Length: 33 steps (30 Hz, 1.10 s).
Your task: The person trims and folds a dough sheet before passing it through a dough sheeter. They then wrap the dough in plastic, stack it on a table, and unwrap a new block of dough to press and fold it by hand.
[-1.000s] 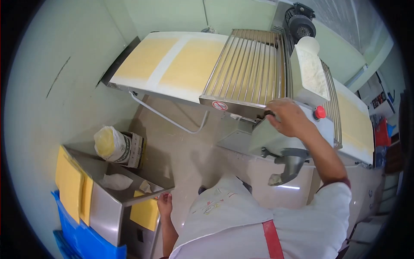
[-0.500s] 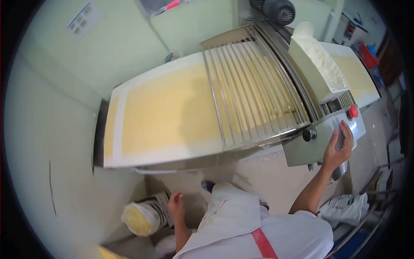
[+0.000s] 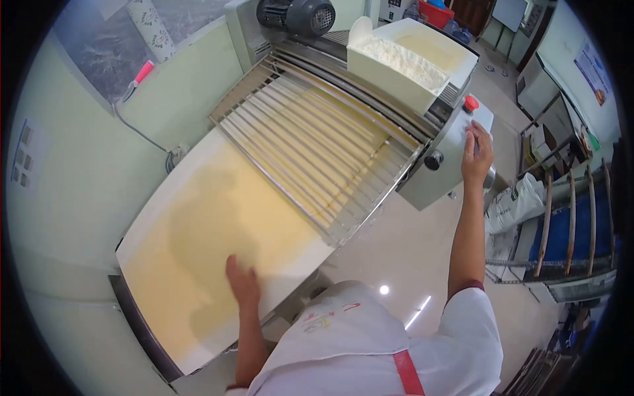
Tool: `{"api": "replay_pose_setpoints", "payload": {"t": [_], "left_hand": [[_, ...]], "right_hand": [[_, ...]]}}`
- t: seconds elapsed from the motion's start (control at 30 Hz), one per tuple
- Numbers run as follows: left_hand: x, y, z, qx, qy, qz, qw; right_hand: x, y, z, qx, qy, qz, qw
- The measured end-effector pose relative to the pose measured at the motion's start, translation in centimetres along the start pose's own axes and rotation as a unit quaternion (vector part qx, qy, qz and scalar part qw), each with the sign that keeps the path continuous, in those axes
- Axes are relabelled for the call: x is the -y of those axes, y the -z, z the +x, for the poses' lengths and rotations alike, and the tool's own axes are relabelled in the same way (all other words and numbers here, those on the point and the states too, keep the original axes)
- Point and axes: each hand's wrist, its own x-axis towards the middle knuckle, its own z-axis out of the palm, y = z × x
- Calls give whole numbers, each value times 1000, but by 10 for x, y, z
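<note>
A dough sheeter with a long yellow-stained white belt [image 3: 155,274] stands in front of me. My left hand [image 3: 244,284] hovers over or rests on the belt's near side, its fingers smeared by motion; contact cannot be made out. At the sheeter's side panel [image 3: 429,181], my right hand [image 3: 477,157] has its fingers stretched out, close below the red button [image 3: 471,103]. Nothing shows in its grasp. Left of that hand sits a black knob [image 3: 434,160]. A metal bar guard [image 3: 314,158] covers the belt before the rollers.
A white bin of flour [image 3: 403,63] sits atop the sheeter, beside a dark motor [image 3: 297,16]. A pink-handled tool [image 3: 137,79] hangs at the left wall. To the right are a white sack [image 3: 518,204] and a rack with wooden bars [image 3: 571,224].
My view has turned to the right. My left hand has risen from beside my body to the belt. The white stripe across the belt's left end no longer shows. The right hand stays by the panel.
</note>
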Motion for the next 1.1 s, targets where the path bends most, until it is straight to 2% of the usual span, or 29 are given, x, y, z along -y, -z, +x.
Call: {"api": "replay_pose_setpoints", "payload": {"t": [0.07,0.1,0.17,0.2,0.27,0.3,0.37,0.4,0.43,0.47,0.5,0.53,0.6,0.63,0.73,0.87,0.97,1.07,1.1], "left_hand": [[-8,-16,24,24,-129,52,990],[-18,-18,35,53,-120,53,990],[-34,-27,56,74,-115,55,989],[-35,-35,64,70,-117,58,989],[-39,-43,73,61,-104,37,992],[-42,-44,76,55,-90,12,994],[-37,-36,74,10,-73,-49,996],[-32,-28,72,-21,-10,-238,971],[-26,-18,68,-50,58,-417,906],[-19,-6,66,-76,127,-579,802],[-7,9,66,-105,214,-628,741],[12,25,68,1,243,-628,739],[57,58,74,211,297,-605,708],[72,66,74,243,280,-576,729],[108,102,72,268,270,-534,755],[161,144,54,277,292,-527,749],[207,179,50,302,334,-491,746],[293,186,96,254,316,-568,716],[315,192,118,237,304,-600,700]], "right_hand": [[12,-3,-8,-19,-20,-24,999],[39,2,-17,-16,-32,-78,996],[106,7,-50,-36,-1,-84,996],[146,10,-72,-11,25,-21,999],[217,-4,-139,81,19,66,994],[253,-13,-169,185,-28,156,970],[307,-35,-222,401,-44,197,894],[330,-45,-246,439,-18,168,882],[350,-54,-264,478,9,138,868],[368,-61,-277,497,24,131,857],[385,-68,-288,518,39,126,845],[402,-74,-300,540,55,120,831],[434,-86,-321,528,83,122,836],[450,-90,-330,516,92,122,843],[493,-94,-347,521,100,106,841],[544,-85,-368,556,76,124,819],[574,-82,-391,535,90,188,819],[607,-78,-403,574,116,198,786],[619,-76,-401,608,88,222,757]]}}
